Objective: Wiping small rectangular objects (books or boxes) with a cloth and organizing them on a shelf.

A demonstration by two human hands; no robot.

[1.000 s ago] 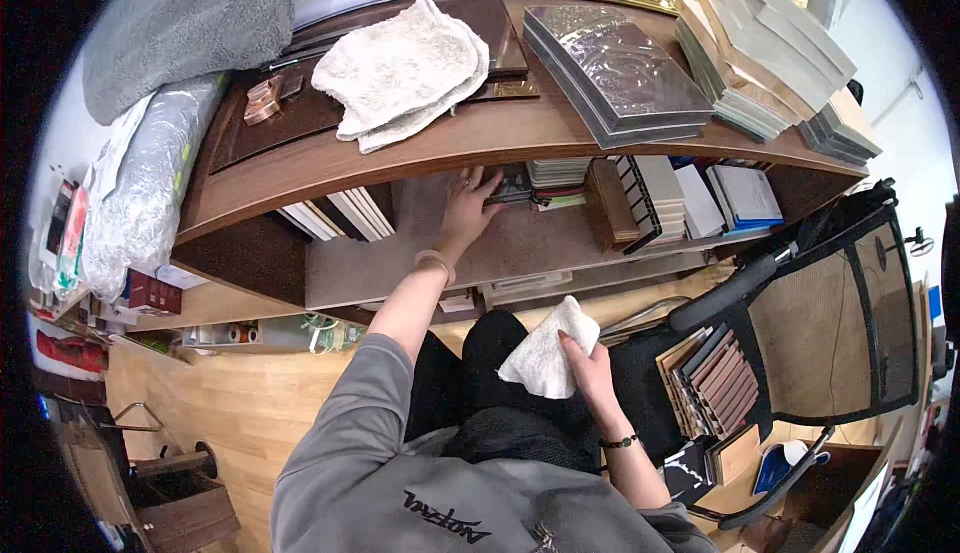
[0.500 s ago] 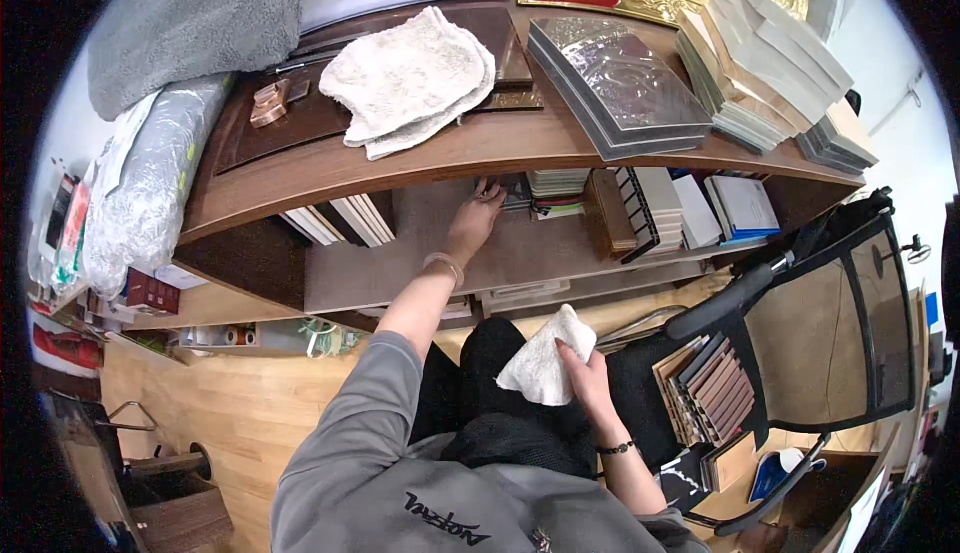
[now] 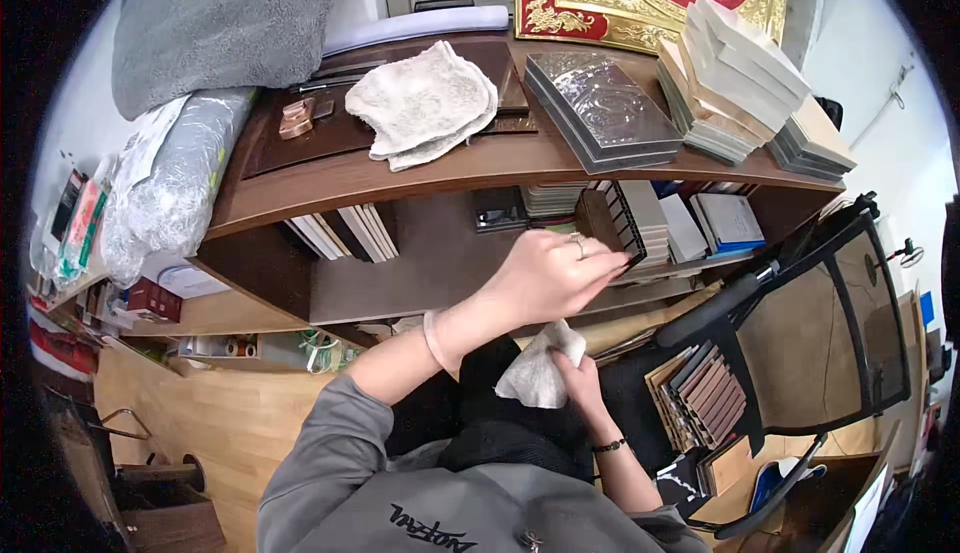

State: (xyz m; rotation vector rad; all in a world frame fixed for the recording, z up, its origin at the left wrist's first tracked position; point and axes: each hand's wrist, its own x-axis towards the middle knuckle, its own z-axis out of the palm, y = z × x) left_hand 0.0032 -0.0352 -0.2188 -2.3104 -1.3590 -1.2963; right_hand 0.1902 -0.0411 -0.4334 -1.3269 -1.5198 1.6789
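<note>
My left hand (image 3: 550,275) is raised in front of the open shelf (image 3: 420,243), well above my lap. Its fingers are bent and pressed together, pointing right; whatever they may hold is too small or hidden to make out. In my right hand (image 3: 582,381), low over my lap, is a crumpled white cloth (image 3: 535,378). On the shelf behind my left hand lies a dark flat box (image 3: 498,210), beside a stack of thin boards or books (image 3: 553,199). Another pair of white cloths (image 3: 428,103) lies spread on the cabinet top.
Dark grey framed slabs (image 3: 603,113) and stacked sample boards (image 3: 725,83) stand on the cabinet top (image 3: 330,191). Copper-coloured blocks (image 3: 297,118) sit at left, near a wrapped roll (image 3: 185,183). A mesh office chair (image 3: 820,323) carrying sample boards (image 3: 700,393) stands close at right.
My left hand has come out of the shelf, back toward me and to the right, its fingers now closed. My right hand keeps the cloth almost in place. The view has shifted slightly.
</note>
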